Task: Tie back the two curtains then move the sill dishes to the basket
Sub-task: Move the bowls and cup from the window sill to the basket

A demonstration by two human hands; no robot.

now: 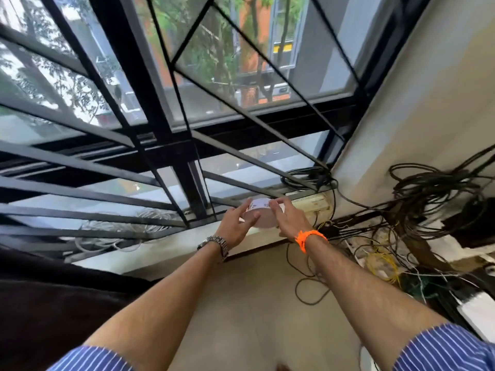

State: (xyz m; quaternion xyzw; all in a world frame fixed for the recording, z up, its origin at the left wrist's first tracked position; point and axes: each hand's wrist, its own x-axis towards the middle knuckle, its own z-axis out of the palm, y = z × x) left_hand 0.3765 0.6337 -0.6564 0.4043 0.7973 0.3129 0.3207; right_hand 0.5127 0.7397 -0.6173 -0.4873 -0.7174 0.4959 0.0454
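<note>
Head view, item one — what have your hands got?

— Both are on a stack of white dishes (261, 216). My left hand (235, 226) cups its left side with fingers spread and the thumb across the front; my right hand (288, 222) presses the right side, fingertips over the top rim. Neither fist is closed; the stack sits between the two palms.

— Location of the stack?

— On the pale window sill (171, 250), near its right end, just in front of the black window grille (171, 145). Whether it is lifted clear of the sill I cannot tell.

— Surroundings?

— A metal watch (215, 245) on my left wrist, an orange band (308, 238) on my right. Tangled cables (417, 210) hang on the wall to the right. Dark curtain (48, 303) fabric lies at lower left.
</note>
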